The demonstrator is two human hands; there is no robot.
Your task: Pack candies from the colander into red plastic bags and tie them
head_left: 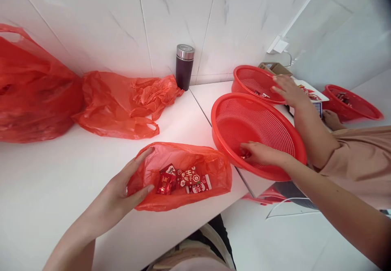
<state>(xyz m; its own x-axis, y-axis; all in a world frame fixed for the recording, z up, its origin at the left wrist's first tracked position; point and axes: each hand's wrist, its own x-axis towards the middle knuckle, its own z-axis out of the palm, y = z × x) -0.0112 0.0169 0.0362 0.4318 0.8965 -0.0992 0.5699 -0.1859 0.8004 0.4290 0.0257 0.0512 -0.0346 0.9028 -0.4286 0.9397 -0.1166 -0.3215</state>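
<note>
My left hand point(125, 185) grips the mouth of a thin red plastic bag point(210, 169), which lies on the white counter point(45, 181) and is held open. Inside are several red-and-white printed packets point(192, 181) and a red foil packet point(165, 183). My right hand point(259, 153) reaches into a round red mesh basket point(262, 120), its fingers closed on a small shiny red item point(244, 155) that they largely hide.
A co-worker's hand point(288, 91) in a beige sleeve rests on a second red basket point(256, 84). A third basket point(351, 104) stands farther right. Two crumpled red bags point(122, 106) and a dark steel-capped flask point(185, 67) stand by the tiled wall point(100, 18). A cardboard box point(275, 68) stands behind.
</note>
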